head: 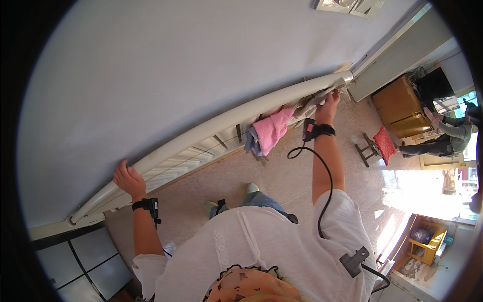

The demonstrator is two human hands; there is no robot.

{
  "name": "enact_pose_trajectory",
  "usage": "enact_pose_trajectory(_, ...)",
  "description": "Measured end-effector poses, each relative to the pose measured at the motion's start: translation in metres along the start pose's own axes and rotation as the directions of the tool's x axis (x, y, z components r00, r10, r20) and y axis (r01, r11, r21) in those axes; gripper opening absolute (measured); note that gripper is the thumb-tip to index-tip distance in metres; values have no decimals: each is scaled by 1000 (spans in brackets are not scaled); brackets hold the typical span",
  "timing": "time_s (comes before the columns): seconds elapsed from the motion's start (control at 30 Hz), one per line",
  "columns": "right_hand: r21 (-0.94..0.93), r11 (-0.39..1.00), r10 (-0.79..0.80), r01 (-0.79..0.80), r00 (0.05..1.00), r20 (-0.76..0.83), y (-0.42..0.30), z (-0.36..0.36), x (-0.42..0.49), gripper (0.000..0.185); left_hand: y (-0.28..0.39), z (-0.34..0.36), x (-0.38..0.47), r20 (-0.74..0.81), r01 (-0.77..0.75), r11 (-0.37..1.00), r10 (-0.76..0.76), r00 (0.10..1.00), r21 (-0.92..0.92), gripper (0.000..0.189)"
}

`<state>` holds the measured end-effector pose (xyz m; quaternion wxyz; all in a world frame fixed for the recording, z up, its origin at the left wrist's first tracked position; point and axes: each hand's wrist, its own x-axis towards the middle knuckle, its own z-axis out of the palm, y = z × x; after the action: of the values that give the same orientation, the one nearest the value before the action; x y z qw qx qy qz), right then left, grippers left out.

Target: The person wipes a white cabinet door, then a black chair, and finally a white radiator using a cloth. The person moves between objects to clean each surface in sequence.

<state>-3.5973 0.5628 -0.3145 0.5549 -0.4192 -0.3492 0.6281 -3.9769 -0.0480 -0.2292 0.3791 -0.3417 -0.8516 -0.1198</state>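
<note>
A long white radiator [241,109] runs along the wall in front of me, its thick top pipe curving across the picture. My left hand [129,180] is wrapped over that pipe near its left end. Close to the right end, my right hand [327,107] grips a greyish cloth [315,99] against the radiator's front; part of the cloth lies behind my fingers. Between my hands, nearer the right one, hang a pink towel [272,128] and a blue-grey cloth [252,141].
A wooden cabinet [402,105] stands at the right, near a person [453,136] wearing pink gloves. A stool with a red cushion [384,145] is on the floor. Grey-panelled furniture [85,264] occupies the lower left. A black cable [328,181] loops from my right wrist.
</note>
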Motion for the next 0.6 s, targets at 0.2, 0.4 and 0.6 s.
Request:
enact_pose_trajectory(0.2, 71, 966, 253, -248, 964, -75, 61, 25, -25, 69, -3, 2, -1, -1, -18, 1000, 18, 1000, 15, 36)
enact_pose_trajectory(0.4, 272, 870, 438, -412, 898, -41, 78, 10, -2, 63, -7, 3, -3, 32, 2, 1000, -2, 999, 3, 36)
enact_pose_trajectory(0.6, 95, 995, -29, 24, 999, 43, -5, 12, 14, 63, -5, 2, -4, 15, 3, 1000, -2, 1000, -11, 37)
